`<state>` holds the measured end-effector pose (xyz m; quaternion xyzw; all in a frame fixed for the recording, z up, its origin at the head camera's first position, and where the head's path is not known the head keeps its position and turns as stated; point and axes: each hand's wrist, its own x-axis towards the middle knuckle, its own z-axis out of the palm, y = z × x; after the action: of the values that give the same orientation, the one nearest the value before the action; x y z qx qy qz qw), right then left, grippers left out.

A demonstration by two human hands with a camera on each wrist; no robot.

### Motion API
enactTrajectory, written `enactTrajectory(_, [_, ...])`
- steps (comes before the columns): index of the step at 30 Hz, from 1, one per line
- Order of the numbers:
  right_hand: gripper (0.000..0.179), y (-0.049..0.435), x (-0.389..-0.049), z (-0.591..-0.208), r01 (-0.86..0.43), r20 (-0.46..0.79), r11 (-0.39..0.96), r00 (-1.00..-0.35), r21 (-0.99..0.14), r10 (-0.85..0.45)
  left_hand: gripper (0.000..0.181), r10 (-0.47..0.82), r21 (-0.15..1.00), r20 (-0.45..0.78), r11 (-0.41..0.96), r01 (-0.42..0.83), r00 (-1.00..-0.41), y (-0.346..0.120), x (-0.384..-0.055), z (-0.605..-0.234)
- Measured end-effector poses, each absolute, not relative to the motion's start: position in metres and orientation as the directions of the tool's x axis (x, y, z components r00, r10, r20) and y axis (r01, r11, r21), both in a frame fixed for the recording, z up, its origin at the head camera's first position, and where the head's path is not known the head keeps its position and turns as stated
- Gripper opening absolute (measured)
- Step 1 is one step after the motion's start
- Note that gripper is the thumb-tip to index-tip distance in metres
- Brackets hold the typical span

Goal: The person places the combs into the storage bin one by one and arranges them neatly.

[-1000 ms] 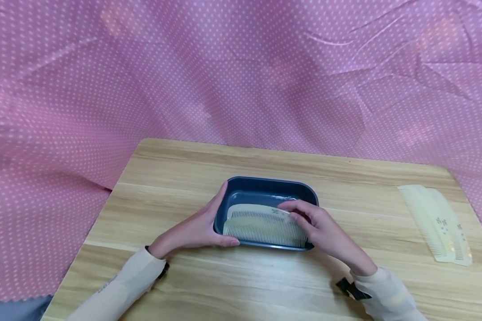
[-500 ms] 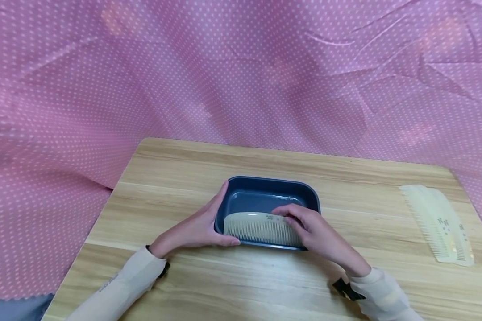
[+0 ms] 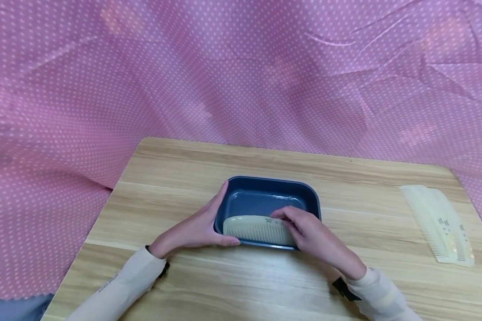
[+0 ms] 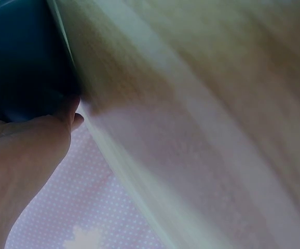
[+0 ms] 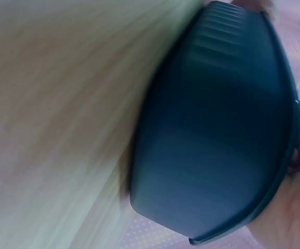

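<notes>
Cream comb (image 3: 254,228) at 6 o'clock in navy tray (image 3: 273,179); prob. light, stiff, slick, teeth brittle, so best held by spine. R hand (image 3: 310,234): fingers pinch its 3 o'clock end. L hand (image 3: 197,228): fingers spread wide, touching tray's 9 o'clock end.

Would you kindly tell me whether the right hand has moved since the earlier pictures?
Yes, the right hand shifted left, farther from the combs on the table.

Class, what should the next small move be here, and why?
Probably let the right hand release the comb: it appears low inside the tray, along its near side, while the left hand braces the tray and other combs lie on the table.
</notes>
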<state>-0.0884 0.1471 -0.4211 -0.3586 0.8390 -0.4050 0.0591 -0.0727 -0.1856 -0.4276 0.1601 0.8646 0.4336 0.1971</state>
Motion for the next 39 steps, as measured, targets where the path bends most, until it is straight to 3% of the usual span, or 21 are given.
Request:
enactTrajectory(9, [0.024,0.139,-0.084,-0.427,-0.658,0.267,0.53,-0.727,-0.534,-0.633,0.145,0.448,0.817,-0.197,0.567,0.107,-0.872,-0.187,-0.072,-0.429])
enactTrajectory(23, [0.016,0.133,-0.081,-0.429,-0.591,0.181,0.616,-0.782,-0.521,-0.597,0.145,0.452,0.816,-0.191,0.567,0.115,-0.871,-0.186,-0.071,-0.432])
enactTrajectory(30, [0.015,0.139,-0.083,-0.427,-0.503,0.199,0.547,-0.83,-0.669,-0.521,0.144,0.45,0.812,-0.19,0.572,0.119,-0.873,-0.186,-0.074,-0.431])
enactTrajectory(39, [0.019,0.154,-0.083,-0.423,-0.228,0.126,0.249,-0.921,-0.941,-0.369,0.144,0.451,0.816,-0.189,0.566,0.116,-0.872,-0.186,-0.073,-0.432])
